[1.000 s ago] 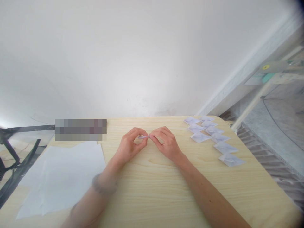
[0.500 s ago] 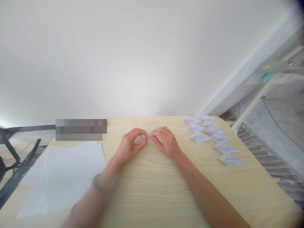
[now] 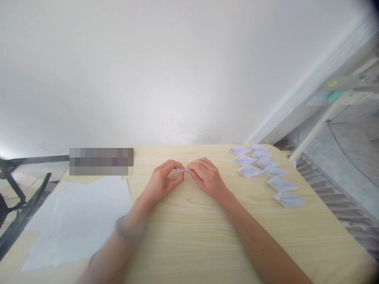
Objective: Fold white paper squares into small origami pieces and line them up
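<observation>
Over the middle of the wooden table (image 3: 189,236), a small folded piece of white paper (image 3: 181,170) is seen nearly edge-on as a thin strip. My left hand (image 3: 164,178) pinches it between thumb and fingers, its narrow end showing inside the curl of the hand. My right hand (image 3: 207,176) grips the other end with thumb and fingertips, close against the left fingertips. Much of the paper is covered by the fingers, so its full shape cannot be made out. A dark bracelet (image 3: 130,229) circles my left wrist.
Several folded white paper pieces with pointed ends (image 3: 250,170) lie in two columns at the table's right. Overlapping white sheets (image 3: 85,221) cover the left side. Behind them is a pixelated patch (image 3: 101,161). A white wall (image 3: 183,71) rises along the back edge.
Slightly more of the folded paper shows between my fingertips. Both hands keep almost the same place and grip.
</observation>
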Demonstrator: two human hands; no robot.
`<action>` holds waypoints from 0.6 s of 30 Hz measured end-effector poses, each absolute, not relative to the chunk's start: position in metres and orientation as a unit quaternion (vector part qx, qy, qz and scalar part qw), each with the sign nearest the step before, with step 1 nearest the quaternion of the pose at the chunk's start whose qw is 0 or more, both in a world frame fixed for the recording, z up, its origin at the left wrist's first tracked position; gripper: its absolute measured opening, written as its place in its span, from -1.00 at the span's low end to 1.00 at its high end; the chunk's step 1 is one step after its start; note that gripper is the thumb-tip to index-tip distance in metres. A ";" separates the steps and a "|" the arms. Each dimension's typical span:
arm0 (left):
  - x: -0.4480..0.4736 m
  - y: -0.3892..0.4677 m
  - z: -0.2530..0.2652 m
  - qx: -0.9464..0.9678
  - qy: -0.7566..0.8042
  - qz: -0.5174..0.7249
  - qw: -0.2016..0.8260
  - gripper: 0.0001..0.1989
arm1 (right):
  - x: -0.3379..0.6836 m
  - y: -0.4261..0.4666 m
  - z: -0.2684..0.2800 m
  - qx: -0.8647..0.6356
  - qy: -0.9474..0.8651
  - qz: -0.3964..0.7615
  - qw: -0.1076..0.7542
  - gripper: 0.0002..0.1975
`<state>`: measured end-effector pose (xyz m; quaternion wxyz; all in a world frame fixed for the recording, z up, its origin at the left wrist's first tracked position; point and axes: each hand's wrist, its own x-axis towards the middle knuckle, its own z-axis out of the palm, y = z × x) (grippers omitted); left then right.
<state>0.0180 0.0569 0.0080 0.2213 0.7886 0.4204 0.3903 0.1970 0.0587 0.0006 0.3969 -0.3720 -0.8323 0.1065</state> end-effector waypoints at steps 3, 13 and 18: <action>0.017 0.057 0.007 0.796 0.409 0.387 0.225 -0.90 | 0.197 0.059 0.001 -0.368 -0.836 0.101 0.396 -0.88; 0.019 0.057 0.009 0.790 0.415 0.392 0.226 -0.92 | 0.196 0.057 0.002 -0.371 -0.840 0.101 0.384 -0.87; 0.019 0.057 0.009 0.795 0.409 0.394 0.214 -0.93 | 0.196 0.057 0.002 -0.377 -0.838 0.105 0.380 -0.89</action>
